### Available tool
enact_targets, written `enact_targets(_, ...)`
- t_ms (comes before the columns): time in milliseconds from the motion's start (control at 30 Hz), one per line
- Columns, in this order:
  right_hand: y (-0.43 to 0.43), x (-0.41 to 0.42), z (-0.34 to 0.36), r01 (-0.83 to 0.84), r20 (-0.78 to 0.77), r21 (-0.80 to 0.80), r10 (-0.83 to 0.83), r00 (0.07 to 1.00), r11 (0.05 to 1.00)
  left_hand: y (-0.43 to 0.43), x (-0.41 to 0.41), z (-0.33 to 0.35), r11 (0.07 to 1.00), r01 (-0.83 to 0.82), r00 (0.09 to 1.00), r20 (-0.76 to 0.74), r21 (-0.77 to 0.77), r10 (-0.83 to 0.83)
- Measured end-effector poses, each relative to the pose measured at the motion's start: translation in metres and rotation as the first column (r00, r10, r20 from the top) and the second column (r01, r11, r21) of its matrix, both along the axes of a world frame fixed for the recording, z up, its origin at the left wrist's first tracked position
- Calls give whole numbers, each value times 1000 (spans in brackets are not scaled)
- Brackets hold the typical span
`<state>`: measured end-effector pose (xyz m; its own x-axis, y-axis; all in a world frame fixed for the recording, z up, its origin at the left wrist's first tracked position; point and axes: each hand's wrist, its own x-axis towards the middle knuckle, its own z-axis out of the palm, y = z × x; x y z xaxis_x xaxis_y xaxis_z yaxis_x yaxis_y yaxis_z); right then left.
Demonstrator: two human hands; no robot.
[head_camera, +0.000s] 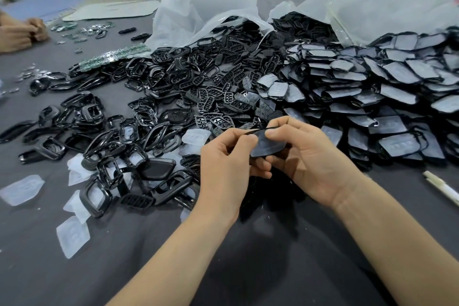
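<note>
- Both hands pinch one black rubber pad: left hand at its 9 o'clock, right hand at 3.
- Black frames lie piled at 10 o'clock.

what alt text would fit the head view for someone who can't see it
A left hand and right hand pinch a flat black part between them above a grey table. Behind lie heaps of black frames and stacked pads spilling from clear bags; clear films lie at left.
</note>
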<state>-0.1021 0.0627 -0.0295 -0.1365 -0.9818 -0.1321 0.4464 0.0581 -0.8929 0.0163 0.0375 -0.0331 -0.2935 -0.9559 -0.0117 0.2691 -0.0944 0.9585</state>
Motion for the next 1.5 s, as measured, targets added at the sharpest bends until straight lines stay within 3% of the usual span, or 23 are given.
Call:
enact_targets(433, 3, 5, 3, -76, 15, -31, 77, 997, 997, 7, -2, -3, 996, 3, 997, 75, -86, 4)
enact_targets(633, 1, 3, 2, -41, 10, 15, 41, 999, 999, 9, -2, -2, 996, 24, 997, 71, -85, -18)
enact_targets(967, 2, 2, 6, 1, 0, 93, -1, 1000, 996, 15, -4, -5, 972, 16, 990, 142, -235, 18)
enact_targets(1233, 1, 4, 6, 102, 51, 108, -108, 993, 989, 10, -4, -2, 999, 35, 999, -10, -30, -35)
enact_targets(1500, 0, 4, 7, 195, -19, 71, -194, 981, 978, 8, -3, 2, 994, 52, 993, -107, 97, -42)
